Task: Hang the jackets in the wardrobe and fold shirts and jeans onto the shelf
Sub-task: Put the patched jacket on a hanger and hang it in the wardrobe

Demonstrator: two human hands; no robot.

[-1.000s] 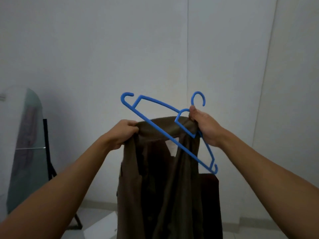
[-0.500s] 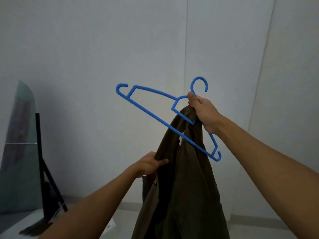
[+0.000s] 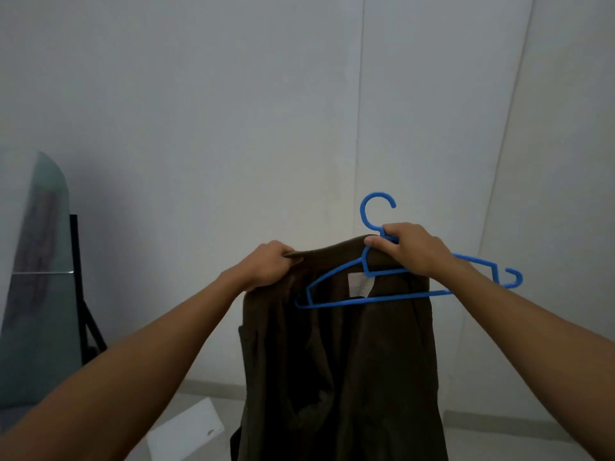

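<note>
Both arms reach up into the middle of the frame, and between them hangs the brown jacket (image 3: 349, 361), held out in front of a plain pale wall (image 3: 199, 111). The left hand (image 3: 266, 266), just left of centre, has its fingers curled tight round a bunch of the jacket's top edge near the collar. The right hand (image 3: 411, 249), right of centre and a touch higher, grips two things at once: fingers and thumb are clamped over the neck of the blue hanger (image 3: 382, 299) and the collar fabric beneath it. The hanger's hook stands upright just above that hand, its open side facing right. One shoulder arm of the hanger runs down to the left across the inside of the jacket, passing over a small pale label (image 3: 359, 285) sewn below the collar; the other arm juts out to the right, past the wrist, ending in a small upturned hook clear of the cloth. So the hanger lies against the garment, with the right end still outside it. The jacket drapes straight down to the bottom edge of the frame, open at the front. At the left edge stands a greenish glass panel (image 3: 36, 294) with a black stand (image 3: 80, 294) beside it. In the lower middle, on the floor, lies a white sheet (image 3: 189, 434).
</note>
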